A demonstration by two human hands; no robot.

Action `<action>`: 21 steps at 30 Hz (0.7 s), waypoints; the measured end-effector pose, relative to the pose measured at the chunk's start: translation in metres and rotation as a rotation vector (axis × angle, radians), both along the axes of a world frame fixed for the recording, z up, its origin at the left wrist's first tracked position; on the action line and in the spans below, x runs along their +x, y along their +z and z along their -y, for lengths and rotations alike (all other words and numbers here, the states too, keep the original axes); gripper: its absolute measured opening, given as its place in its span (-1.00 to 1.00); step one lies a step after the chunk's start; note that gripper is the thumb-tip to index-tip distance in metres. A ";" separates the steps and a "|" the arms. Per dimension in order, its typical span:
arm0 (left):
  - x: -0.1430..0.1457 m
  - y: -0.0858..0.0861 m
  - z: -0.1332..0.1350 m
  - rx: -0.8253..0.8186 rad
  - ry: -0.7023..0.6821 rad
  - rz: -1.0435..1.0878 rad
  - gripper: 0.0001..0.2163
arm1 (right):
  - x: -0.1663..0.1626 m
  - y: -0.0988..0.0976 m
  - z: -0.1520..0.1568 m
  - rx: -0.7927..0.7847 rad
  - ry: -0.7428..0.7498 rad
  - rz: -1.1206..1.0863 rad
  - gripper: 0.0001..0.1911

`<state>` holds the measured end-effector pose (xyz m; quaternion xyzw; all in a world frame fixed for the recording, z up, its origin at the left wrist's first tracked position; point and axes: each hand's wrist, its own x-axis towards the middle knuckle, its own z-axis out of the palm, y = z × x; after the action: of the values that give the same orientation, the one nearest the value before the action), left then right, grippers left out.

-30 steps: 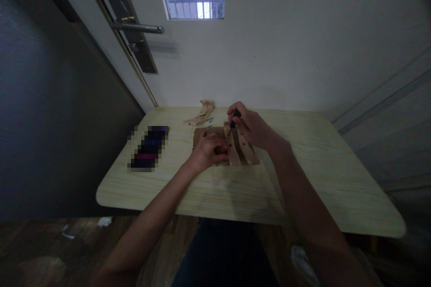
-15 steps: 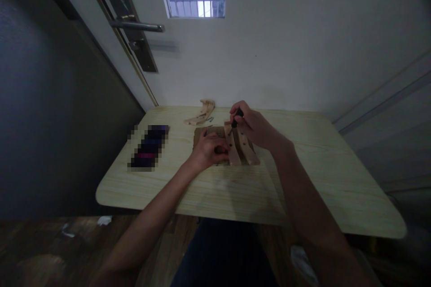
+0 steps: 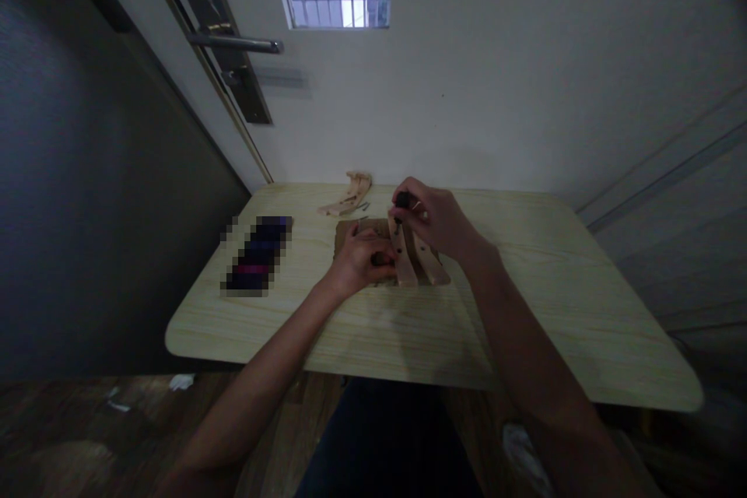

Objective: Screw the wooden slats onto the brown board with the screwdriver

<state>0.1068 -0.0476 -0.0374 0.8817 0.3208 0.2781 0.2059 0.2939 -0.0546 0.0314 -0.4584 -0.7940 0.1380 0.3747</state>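
The left hand (image 3: 360, 258) sits over the brown board (image 3: 341, 234), fingers curled, tips against the side of the left wooden strip (image 3: 406, 270), likely to stop it sliding; whether they pinch anything is hidden. The right wooden strip (image 3: 433, 269) lies beside it on the board, a gap between. Slightly farther off, the right hand (image 3: 429, 216) has its fingers closed around a dark screwdriver (image 3: 401, 201), pointed down over the left strip's far part, seemingly to bear straight onto it. Beyond, a loose wooden piece (image 3: 358, 188) and small screws (image 3: 365, 207) lie together, perhaps for easy reach. The table's (image 3: 560, 296) near edge is well apart from the board; its surface runs widest to the right, and the door (image 3: 502, 93) bounds the far edge.
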 end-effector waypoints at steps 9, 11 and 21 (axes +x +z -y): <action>-0.001 -0.002 0.000 0.012 -0.006 0.000 -0.84 | 0.005 -0.004 0.001 0.065 0.114 -0.056 -0.60; -0.001 -0.002 0.000 0.008 -0.007 -0.003 -0.84 | 0.008 -0.002 0.002 0.092 0.144 -0.059 -0.56; 0.001 -0.001 0.000 -0.025 0.011 0.000 -0.84 | 0.004 -0.005 -0.002 0.088 -0.089 -0.212 -0.59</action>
<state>0.1074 -0.0471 -0.0384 0.8771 0.3292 0.2754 0.2155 0.2983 -0.0529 0.0267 -0.4591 -0.7341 0.1339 0.4821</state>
